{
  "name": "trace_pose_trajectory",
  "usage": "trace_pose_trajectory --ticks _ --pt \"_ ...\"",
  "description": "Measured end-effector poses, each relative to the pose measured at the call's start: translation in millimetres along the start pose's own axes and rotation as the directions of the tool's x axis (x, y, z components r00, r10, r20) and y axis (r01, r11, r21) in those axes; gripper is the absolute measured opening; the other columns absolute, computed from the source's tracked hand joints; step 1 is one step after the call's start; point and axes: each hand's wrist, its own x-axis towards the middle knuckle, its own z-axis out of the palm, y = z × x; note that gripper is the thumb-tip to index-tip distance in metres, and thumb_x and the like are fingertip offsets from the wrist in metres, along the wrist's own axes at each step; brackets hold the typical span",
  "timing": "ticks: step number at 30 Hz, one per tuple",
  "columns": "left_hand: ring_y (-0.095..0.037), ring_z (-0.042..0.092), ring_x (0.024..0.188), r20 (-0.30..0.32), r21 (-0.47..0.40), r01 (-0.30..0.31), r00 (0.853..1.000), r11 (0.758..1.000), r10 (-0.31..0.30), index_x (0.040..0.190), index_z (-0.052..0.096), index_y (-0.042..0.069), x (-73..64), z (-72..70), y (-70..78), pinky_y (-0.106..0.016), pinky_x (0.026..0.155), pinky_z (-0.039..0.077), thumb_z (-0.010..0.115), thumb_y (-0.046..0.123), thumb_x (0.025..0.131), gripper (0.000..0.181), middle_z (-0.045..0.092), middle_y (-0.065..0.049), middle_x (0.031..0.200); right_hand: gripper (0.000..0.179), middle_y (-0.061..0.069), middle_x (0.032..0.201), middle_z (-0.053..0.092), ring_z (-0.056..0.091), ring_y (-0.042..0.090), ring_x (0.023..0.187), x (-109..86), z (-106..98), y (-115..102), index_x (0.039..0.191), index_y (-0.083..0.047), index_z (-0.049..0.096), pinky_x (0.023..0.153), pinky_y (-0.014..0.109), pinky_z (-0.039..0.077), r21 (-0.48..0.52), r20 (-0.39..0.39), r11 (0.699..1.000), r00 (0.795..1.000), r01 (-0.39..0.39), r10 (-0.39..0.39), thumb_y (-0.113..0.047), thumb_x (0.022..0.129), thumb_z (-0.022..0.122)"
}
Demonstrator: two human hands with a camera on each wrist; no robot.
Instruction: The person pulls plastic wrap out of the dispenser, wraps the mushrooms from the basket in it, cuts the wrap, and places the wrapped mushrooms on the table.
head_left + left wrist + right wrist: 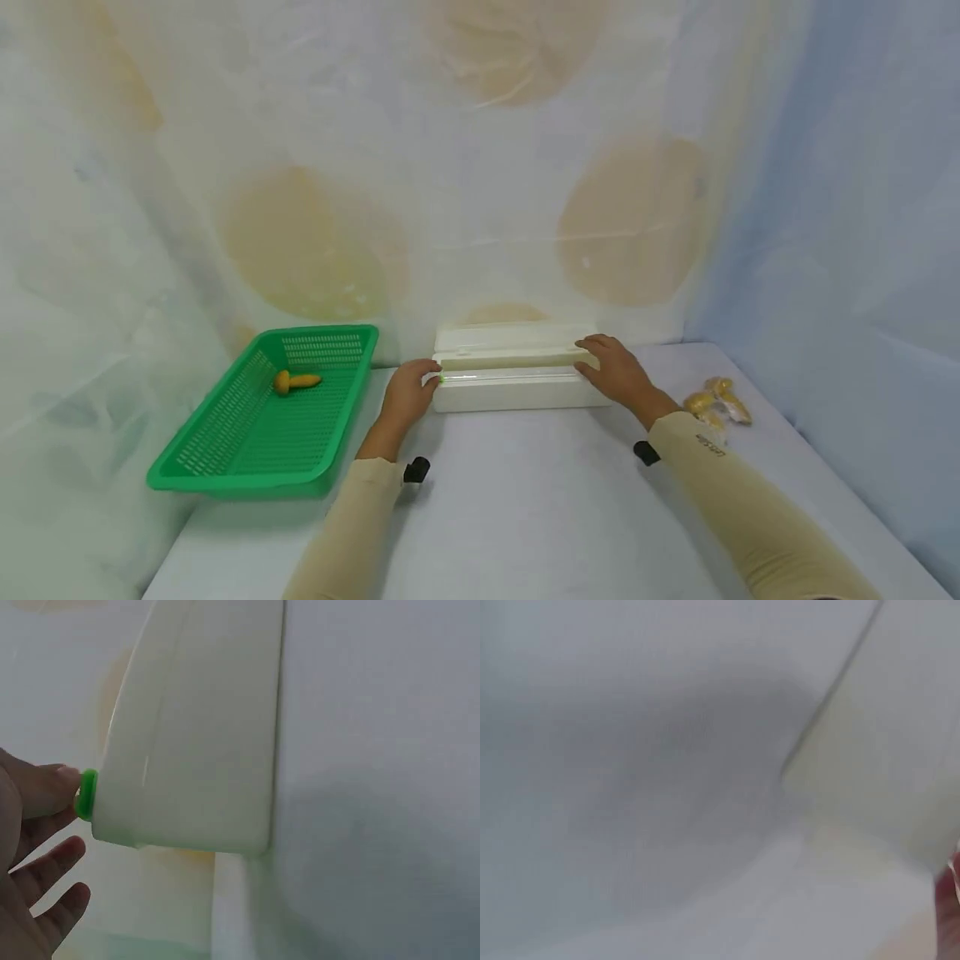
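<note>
Thumb and finger of the left hand (407, 395) pinch a green tab (87, 795) on the end of the white box (525, 397); the right hand (621, 373) curves at its other end, grip impossible to tell; the lid (510, 337) is up, so opening seems done; yellow bundles (702, 403) at right look wrapped, one bare mushroom-shaped piece (300, 381) in the green basket (225, 482) seems left; the box sits long and smooth on the white table (517, 508)

- A green slotted basket (232, 482) sits on the white table (525, 508).
- An orange-yellow mushroom (282, 382) lies inside it.
- Wrapped yellow pieces (701, 402) cluster at the right.
- Pale sheeting (480, 208) with round patches hangs behind.
</note>
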Motion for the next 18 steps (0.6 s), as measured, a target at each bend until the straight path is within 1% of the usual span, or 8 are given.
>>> trace_pose_trajectory --ticks 2,3,6,9,11,12,14,18 --pt "-0.031 0.055 0.118 0.106 0.056 -0.078 0.992 0.995 0.072 0.119 0.068 0.005 10.0 -5.7 5.1 -0.046 0.099 0.043 0.069 0.011 0.091 0.028 0.065 -0.011 0.122 0.046 0.019 0.135 0.052 0.042 0.04 0.128 -0.8 -13 11 0.135 -0.002 0.055 0.103 0.056 0.034 -0.016 0.117 0.999 0.992 -0.045 0.047 -0.025 0.096 0.063" --pt "-0.031 0.055 0.119 0.173 0.073 -0.097 0.981 0.993 0.083 0.121 0.067 0.005 15.4 -8.5 7.8 -0.045 0.099 0.043 0.068 0.013 0.092 0.03 0.064 -0.011 0.122 0.047 0.019 0.135 0.052 0.041 0.04 0.129 0.6 -18 13 0.135 -0.001 0.054 0.104 0.056 0.033 -0.025 0.172 0.999 0.984 -0.048 0.051 -0.028 0.097 0.062" --pt "-0.029 0.056 0.118 0.345 0.074 -0.113 0.935 0.991 0.081 0.126 0.064 0.005 32.2 -15.2 12.1 -0.043 0.097 0.044 0.066 0.014 0.094 0.033 0.064 -0.01 0.123 0.049 0.021 0.132 0.055 0.045 0.042 0.125 7.8 -27 14 0.132 0.002 0.057 0.102 0.056 0.035 0.009 0.299 1.0 0.954 -0.026 0.022 -0.033 0.097 0.061" --pt "-0.026 0.06 0.111 0.45 0.059 -0.113 0.89 0.992 0.074 0.121 0.068 0.005 45.2 -18.4 13.5 -0.039 0.092 0.048 0.065 0.01 0.094 0.028 0.067 -0.007 0.116 0.044 0.017 0.125 0.061 0.05 0.041 0.121 15.5 -32 10 0.121 0.0 0.066 0.099 0.055 0.039 0.066 0.374 0.997 0.927 -0.04 0.012 -0.034 0.093 0.066" --pt "-0.023 0.062 0.104 0.486 0.053 -0.134 0.869 0.99 0.092 0.115 0.071 0.005 51.4 -18.2 13.7 -0.036 0.087 0.05 0.065 0.008 0.094 0.022 0.069 -0.004 0.109 0.034 0.013 0.117 0.066 0.054 0.039 0.116 18.1 -35 10 0.112 -0.004 0.072 0.096 0.054 0.042 0.081 0.401 0.996 0.916 -0.049 0.013 -0.03 0.091 0.069" --pt "-0.022 0.062 0.101 0.495 0.049 -0.146 0.863 0.988 0.103 0.111 0.072 0.005 54.0 -17.8 13.3 -0.035 0.085 0.051 0.065 0.007 0.093 0.019 0.069 -0.002 0.106 0.028 0.011 0.114 0.068 0.056 0.038 0.114 18.9 -37 10 0.107 -0.005 0.073 0.095 0.053 0.043 0.074 0.406 0.996 0.914 -0.045 0.011 -0.027 0.091 0.07" --pt "-0.019 0.062 0.096 0.494 0.043 -0.164 0.861 0.986 0.122 0.106 0.073 0.005 58.3 -16.5 13.2 -0.034 0.083 0.051 0.065 0.006 0.093 0.015 0.069 0.0 0.1 0.017 0.006 0.106 0.07 0.059 0.034 0.108 20.3 -39 13 0.1 -0.007 0.075 0.092 0.051 0.045 0.059 0.404 0.998 0.915 -0.016 -0.009 -0.02 0.091 0.07" --pt "-0.018 0.062 0.087 0.431 0.016 -0.181 0.889 0.983 0.157 0.103 0.073 0.003 65.2 -14.9 13.1 -0.035 0.08 0.051 0.061 0.001 0.094 0.015 0.069 -0.002 0.092 0.012 0.004 0.097 0.069 0.062 0.029 0.097 23.3 -42 17 0.097 -0.004 0.073 0.085 0.048 0.048 0.042 0.368 0.997 0.927 0.058 -0.069 -0.011 0.095 0.062"
